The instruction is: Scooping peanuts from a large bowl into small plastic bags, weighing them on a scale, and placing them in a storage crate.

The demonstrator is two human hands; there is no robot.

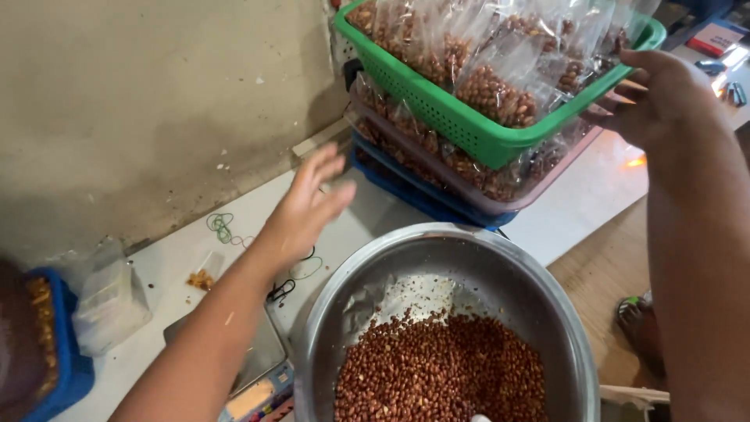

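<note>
Steel bowl (pixel 500 266): nearest, on the worktop (pixel 195 258), part filled with red-skinned peanuts (pixel 441 371).
Scale (pixel 262 367): just left of the bowl, under the left forearm.
Left hand (pixel 305 207): grip released, fingers spread flat above the worktop, holding nothing, near the rubber bands (pixel 221 227).
Right hand (pixel 652 98): grip curled at the green basket (pixel 469 117) rim; how firmly, cannot tell.
Green basket: tilted, full of bagged peanuts (pixel 492 86), atop the stacked trays (pixel 469 184).
</note>
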